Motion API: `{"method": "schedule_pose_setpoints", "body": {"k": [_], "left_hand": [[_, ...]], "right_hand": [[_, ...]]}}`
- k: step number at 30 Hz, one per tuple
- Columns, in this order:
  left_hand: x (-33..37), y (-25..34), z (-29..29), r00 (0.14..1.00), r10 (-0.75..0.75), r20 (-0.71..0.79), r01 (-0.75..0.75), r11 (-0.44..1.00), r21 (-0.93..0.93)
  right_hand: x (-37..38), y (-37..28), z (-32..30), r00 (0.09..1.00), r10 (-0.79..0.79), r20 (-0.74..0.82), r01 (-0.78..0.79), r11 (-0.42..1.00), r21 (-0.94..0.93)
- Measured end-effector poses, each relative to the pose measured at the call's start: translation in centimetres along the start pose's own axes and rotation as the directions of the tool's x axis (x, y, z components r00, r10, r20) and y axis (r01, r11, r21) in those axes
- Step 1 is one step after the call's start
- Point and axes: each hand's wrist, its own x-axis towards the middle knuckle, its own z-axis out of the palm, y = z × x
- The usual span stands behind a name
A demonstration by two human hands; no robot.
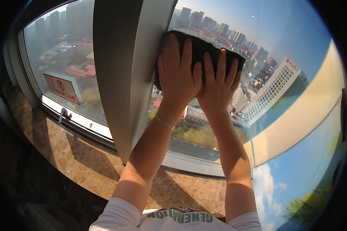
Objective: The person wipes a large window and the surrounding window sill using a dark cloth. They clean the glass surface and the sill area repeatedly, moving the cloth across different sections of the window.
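A dark cloth (204, 45) lies spread against the window pane (293, 27), its left side close to the grey window post. Both arms reach up to it. My left hand (178, 73) presses flat on the cloth's left part, fingers stretched upward. Beside it my right hand (219, 86) rests flat on the right part with its fingers spread. The two hands touch or nearly touch at the thumbs. Neither hand's fingers are wrapped round the cloth; the palms cover much of its lower edge.
A wide grey post (117, 65) divides this pane from a window (61, 38) at left, which has a handle (65, 114) and a red-and-white sign (61, 88). Below runs a brown marble sill (88, 154). At right is a wall with a sky-and-palm picture (289, 192).
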Motion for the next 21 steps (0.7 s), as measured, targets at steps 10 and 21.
{"method": "schedule_pose_setpoints", "body": {"k": [10, 21], "left_hand": [[-13.8, -3.5, -4.9, 0.946, -0.070, 0.316, -0.098, 0.868, 0.486], [-3.7, -1.5, -16.1, 0.901, 0.190, 0.390, -0.383, 0.773, 0.506]], "right_hand": [[-12.1, -1.9, 0.0, 0.928, -0.262, 0.263, 0.202, 0.951, 0.235], [-4.1, -12.3, -0.7, 0.972, -0.086, 0.218, -0.178, 0.337, 0.925]]}}
